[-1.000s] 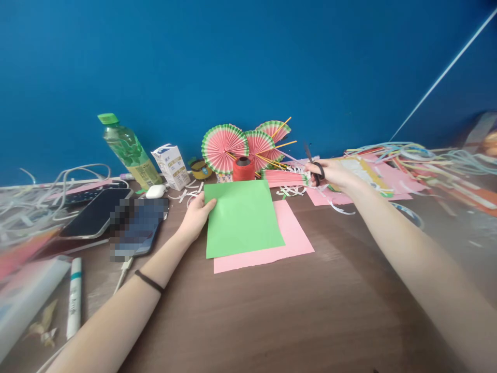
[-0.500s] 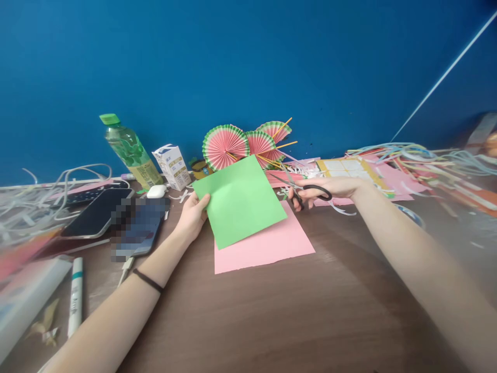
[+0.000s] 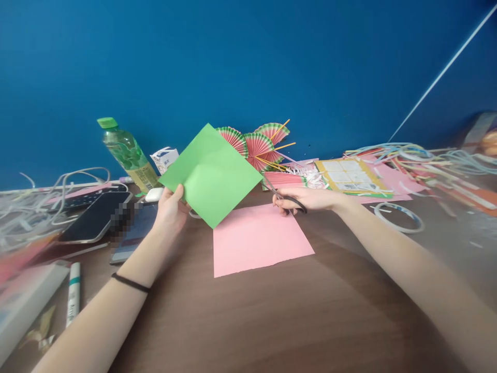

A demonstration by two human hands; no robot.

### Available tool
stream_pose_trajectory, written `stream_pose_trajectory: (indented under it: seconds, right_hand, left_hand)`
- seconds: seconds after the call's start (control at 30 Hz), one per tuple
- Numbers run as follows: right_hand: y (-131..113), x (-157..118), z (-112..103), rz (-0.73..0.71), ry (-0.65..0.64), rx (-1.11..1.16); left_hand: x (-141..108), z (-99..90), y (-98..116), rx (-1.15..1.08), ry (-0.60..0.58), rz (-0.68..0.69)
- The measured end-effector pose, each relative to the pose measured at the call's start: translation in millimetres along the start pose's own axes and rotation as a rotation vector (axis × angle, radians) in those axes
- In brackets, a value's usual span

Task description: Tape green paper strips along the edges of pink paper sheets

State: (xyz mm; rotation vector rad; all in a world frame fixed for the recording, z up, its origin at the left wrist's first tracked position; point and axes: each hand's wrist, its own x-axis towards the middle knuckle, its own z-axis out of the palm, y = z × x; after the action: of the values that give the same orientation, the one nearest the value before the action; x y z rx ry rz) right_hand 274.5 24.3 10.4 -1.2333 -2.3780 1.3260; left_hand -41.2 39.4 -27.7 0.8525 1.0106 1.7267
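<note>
My left hand (image 3: 173,210) pinches the left corner of a green sheet of paper (image 3: 213,176), which is held up and turned like a diamond. In my right hand (image 3: 301,199) is a pair of scissors (image 3: 292,203) with black handles, its blades pointing up and left near the green sheet's right corner. I cannot tell whether the blades touch the paper. Below lies a pink sheet of paper (image 3: 258,243), flat on the brown table (image 3: 272,316). Behind the green sheet, folded paper fans (image 3: 258,145) in pink and green lean by the blue wall; part of them is hidden.
A green-capped bottle (image 3: 128,155) and a white box (image 3: 163,158) stand at the back left. Phones (image 3: 97,217), cables and a marker (image 3: 73,292) lie on the left. At right are a roll of tape (image 3: 399,216), a yellow-edged packet (image 3: 347,176) and paper strips (image 3: 446,171).
My left hand has moved left and turned the green sheet into a diamond, uncovering more of the pink sheet. The scissors have shifted left and lower with my right hand.
</note>
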Motion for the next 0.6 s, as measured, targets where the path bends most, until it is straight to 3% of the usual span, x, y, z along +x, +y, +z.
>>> stream_pose_trajectory:
  seconds: [0.1, 0.3, 0.6]
  right_hand:
    - [-1.2, 4.9, 7.1, -0.038, 0.065, -0.035]
    - [-4.8, 13.1, 24.5, -0.093, 0.314, -0.117]
    - [-3.3, 16.0, 27.9, -0.079, 0.383, -0.121]
  left_hand:
    - [1.8, -2.8, 0.6, 0.015, -0.006, -0.006]
    - [0.8, -3.0, -1.6, 0.028, -0.018, 0.012]
    - [-0.8, -2.6, -0.7, 0.06, -0.019, -0.019]
